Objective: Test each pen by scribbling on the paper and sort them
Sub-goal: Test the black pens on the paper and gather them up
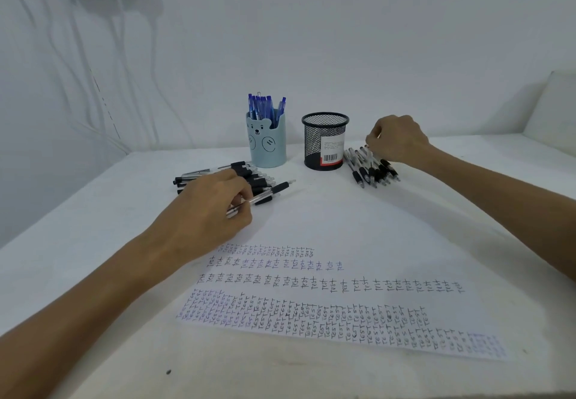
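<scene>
Black-grip pen [265, 194] pinched in the left hand [212, 214], just off the left pile [240, 174] and beyond the paper's [327, 292] written rows. Likely the next one to scribble.
Right hand [397, 140] curls its fingertips onto the far ends of the right pile [372, 168]; cannot tell if it pinches one. Piles flank the cups, probably untested versus tested. Count: two piles, roughly ten black pens each, overlap blocks an exact tally; two cups, the bear cup [267, 146] holding about eight blue pens [265, 107], the mesh cup [325, 141] apparently empty; one sheet, four bands of "test".
</scene>
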